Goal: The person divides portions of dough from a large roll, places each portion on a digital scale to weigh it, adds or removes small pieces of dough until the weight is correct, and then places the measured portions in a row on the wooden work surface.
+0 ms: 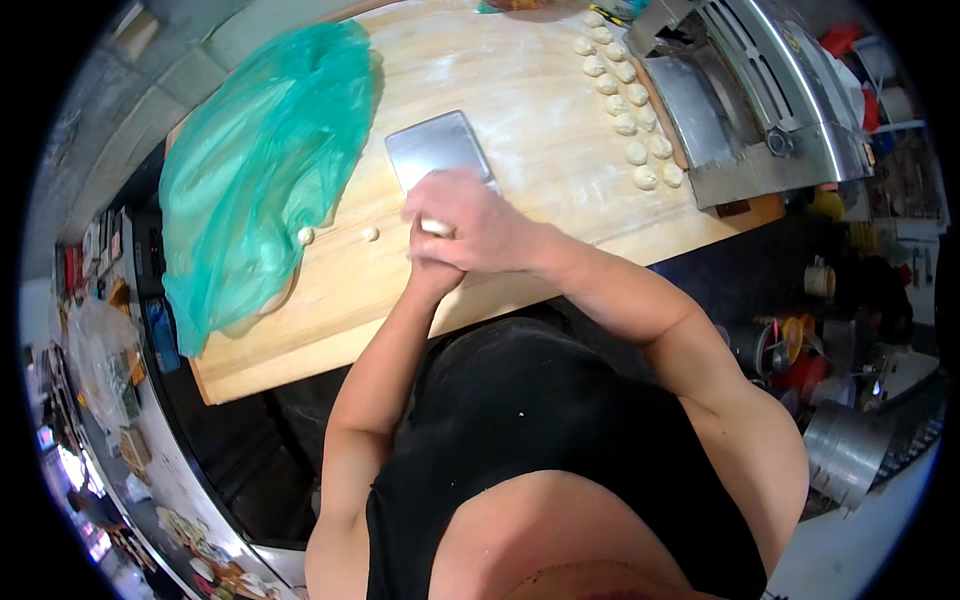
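Observation:
My hands are clasped together near the front edge of the board. A pale piece of dough (pixel 436 228) shows between them. Uppermost is my right hand (pixel 480 220), its fingers curled over the dough and a little blurred. Mostly covered, my left hand (pixel 436 272) cups the dough from beneath, most of its fingers hidden. Just beyond the hands lies a flat, square, silver scale (pixel 438 145), its near side behind my right hand. Two small dough bits, one (pixel 371 234) nearer my hands and the other (pixel 306 236) against the green plastic, rest to the left.
Green plastic sheeting (pixel 270 150) covers a pale mass on the left of the floured wooden board (pixel 520 110). Several round dough balls (pixel 625 124) stand in two rows at the right, alongside a thin wooden rod (pixel 664 120). A steel machine (pixel 760 100) bounds the right side.

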The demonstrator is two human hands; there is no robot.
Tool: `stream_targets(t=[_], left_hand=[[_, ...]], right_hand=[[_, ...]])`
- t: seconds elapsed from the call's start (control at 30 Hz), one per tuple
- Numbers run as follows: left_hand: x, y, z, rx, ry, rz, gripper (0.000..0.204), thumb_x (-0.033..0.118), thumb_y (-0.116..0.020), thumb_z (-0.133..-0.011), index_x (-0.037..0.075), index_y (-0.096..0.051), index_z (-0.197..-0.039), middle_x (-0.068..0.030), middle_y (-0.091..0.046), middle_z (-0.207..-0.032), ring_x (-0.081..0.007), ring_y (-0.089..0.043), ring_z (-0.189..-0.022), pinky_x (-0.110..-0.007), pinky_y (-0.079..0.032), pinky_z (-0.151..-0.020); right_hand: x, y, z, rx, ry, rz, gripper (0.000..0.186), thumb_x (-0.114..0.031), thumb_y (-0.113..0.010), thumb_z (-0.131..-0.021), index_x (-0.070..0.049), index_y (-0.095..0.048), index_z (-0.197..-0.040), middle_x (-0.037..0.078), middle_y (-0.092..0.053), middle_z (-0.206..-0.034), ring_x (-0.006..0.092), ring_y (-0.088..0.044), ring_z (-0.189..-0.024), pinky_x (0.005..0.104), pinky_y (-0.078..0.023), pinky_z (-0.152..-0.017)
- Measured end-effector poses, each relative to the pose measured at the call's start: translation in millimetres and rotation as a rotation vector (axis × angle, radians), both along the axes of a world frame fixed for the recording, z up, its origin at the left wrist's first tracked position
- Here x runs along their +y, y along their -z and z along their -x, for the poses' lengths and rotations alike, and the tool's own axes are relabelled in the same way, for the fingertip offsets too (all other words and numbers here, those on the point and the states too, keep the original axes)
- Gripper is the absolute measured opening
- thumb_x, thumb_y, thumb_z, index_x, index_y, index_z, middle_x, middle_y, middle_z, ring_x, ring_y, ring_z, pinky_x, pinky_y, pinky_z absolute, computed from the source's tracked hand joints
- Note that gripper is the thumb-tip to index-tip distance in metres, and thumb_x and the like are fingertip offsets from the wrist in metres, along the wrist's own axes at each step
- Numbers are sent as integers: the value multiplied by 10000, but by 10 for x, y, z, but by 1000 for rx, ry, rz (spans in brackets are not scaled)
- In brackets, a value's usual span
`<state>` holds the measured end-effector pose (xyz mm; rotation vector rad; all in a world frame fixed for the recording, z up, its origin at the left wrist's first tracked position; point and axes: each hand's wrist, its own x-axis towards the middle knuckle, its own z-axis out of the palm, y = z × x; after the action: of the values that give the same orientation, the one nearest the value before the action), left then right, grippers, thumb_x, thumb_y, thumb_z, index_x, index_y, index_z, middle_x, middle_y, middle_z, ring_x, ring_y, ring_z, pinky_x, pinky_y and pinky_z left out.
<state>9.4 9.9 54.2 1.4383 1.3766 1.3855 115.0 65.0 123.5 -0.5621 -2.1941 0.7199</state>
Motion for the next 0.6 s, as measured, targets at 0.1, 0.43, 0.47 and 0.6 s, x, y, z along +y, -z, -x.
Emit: stream_targets(t=[0.1, 0.43, 0.47, 0.6], left_hand=[[-114, -136, 241, -252, 79, 67, 391, 210, -752, -748, 38, -593, -1061, -53, -651, -953, -157, -610, -871, -304, -491, -785], [-299, -430, 502, -305, 329, 77, 365, 140, -754, -678, 42, -619, -1003, -60, -649, -943, -155, -623, -859, -298, -523, -724], [-318, -448, 507, -366, 312, 62, 359, 131, -750, -675, 45, -620, -999, -60, -646, -939, -153, -618, -854, -296, -519, -715], [-374, -978, 796, 209, 456, 373, 341, 89, -720, -642, 37, -619, -963, -84, -638, -796, -148, -592, -697, -306, -507, -690]], right_hand=[[-78, -238, -33, 69, 50, 144, 622, -170, -810, -637, -68, -589, -1209, 128, -584, -1223, 267, -536, -1173, 357, -410, -1003], [-228, -115, 202, -19, -241, 642, 512, -153, -805, -657, -29, -646, -1128, 94, -621, -1175, 177, -568, -1094, 326, -436, -960], [-275, -123, 258, 12, -173, 665, 465, -156, -798, -671, -32, -658, -1096, 83, -650, -1091, 158, -596, -1012, 315, -464, -909], [68, 17, 272, 264, 266, 457, 254, -79, -726, -744, -24, -634, -974, 55, -677, -781, 117, -632, -736, 280, -523, -651]])
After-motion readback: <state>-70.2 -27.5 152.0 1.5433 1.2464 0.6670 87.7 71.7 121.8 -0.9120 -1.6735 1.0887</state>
